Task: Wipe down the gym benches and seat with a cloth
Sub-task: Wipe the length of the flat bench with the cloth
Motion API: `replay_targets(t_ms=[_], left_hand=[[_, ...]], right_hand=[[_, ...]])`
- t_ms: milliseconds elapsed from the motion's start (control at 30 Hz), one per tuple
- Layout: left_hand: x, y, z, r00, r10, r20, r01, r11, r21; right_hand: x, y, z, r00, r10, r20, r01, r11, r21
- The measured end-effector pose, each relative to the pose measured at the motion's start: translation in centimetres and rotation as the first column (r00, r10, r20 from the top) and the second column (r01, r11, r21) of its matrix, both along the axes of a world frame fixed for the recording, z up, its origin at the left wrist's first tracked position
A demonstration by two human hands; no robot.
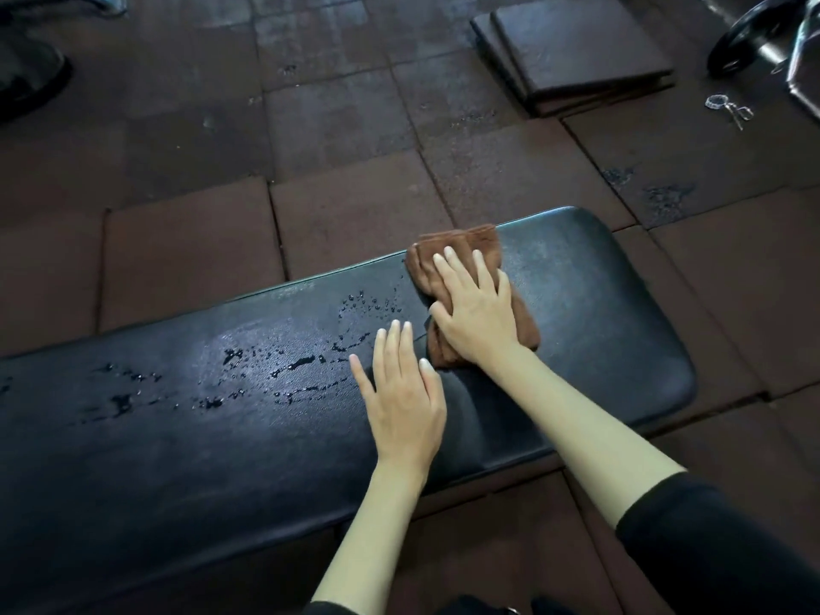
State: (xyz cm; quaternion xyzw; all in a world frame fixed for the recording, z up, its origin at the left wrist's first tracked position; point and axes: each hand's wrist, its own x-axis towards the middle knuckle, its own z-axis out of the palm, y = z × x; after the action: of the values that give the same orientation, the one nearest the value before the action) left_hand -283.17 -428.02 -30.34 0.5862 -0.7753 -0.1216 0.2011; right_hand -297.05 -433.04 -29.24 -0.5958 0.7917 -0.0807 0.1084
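A long black padded gym bench (599, 330) runs from the lower left to the right of the head view. Water droplets (293, 370) speckle its middle and left part. A folded brown cloth (452, 248) lies on the bench near its right end. My right hand (477, 312) presses flat on the cloth, fingers spread. My left hand (401, 401) rests flat on the bare bench pad just left of the cloth, holding nothing.
Dark reddish rubber floor tiles (355, 126) surround the bench. Stacked loose mats (577, 51) lie at the upper right. A black weight plate and metal frame (754, 42) stand at the far right, with small metal clips (727, 106) on the floor. Dark equipment sits at the upper left.
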Motion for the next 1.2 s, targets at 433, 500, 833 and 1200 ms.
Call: replay_targets(t_ms=[433, 500, 833, 1200], left_hand=[[11.1, -0.6, -0.1, 0.987, 0.144, 0.076, -0.145, 0.989, 0.010], [11.0, -0.6, -0.2, 0.988, 0.119, 0.093, -0.121, 0.993, 0.012], [10.9, -0.6, -0.3, 0.993, 0.096, 0.071, -0.097, 0.995, 0.016], [11.1, -0.7, -0.5, 0.990, 0.093, 0.109, -0.096, 0.995, 0.021]], right_hand=[[-4.1, 2.8, 0.1, 0.950, -0.311, 0.026, 0.312, 0.949, -0.053], [-2.5, 2.3, 0.0, 0.927, -0.373, 0.042, 0.375, 0.925, -0.055], [7.2, -1.1, -0.2, 0.969, -0.248, 0.013, 0.248, 0.968, -0.023], [3.8, 1.4, 0.3, 0.999, -0.038, -0.013, 0.037, 0.999, -0.030]])
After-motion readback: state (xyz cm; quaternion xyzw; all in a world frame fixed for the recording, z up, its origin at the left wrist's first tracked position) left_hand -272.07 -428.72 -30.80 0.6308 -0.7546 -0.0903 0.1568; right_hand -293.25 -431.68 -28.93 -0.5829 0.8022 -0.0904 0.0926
